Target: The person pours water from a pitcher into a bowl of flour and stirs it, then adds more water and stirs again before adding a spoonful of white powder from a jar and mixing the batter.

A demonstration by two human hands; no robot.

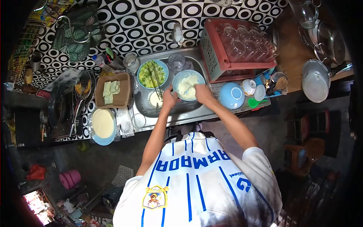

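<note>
A light blue bowl (pixel 176 81) with a pale, lumpy white mixture (pixel 188 86) sits over the sink. At its left rim, my left hand (pixel 169 98) is closed on the bowl's edge. My right hand (pixel 204 94) reaches over the right rim, fingers curled down at the mixture; what they grip is hidden. Just left stands another blue bowl (pixel 166 68) of chopped green vegetables (pixel 149 75), with dark tongs (pixel 155 80) lying across it. Below the tongs is a small container of creamy white stuff (pixel 155 99), near my left hand.
On the left are a brown tray (pixel 100 99) with folded pale green pieces, a bowl of pale batter (pixel 103 123) and pans (pixel 81 89). A red rack of glasses (pixel 230 66), an overturned blue bowl (pixel 231 96) and a green spoon (pixel 255 102) stand right of the sink (pixel 176 113).
</note>
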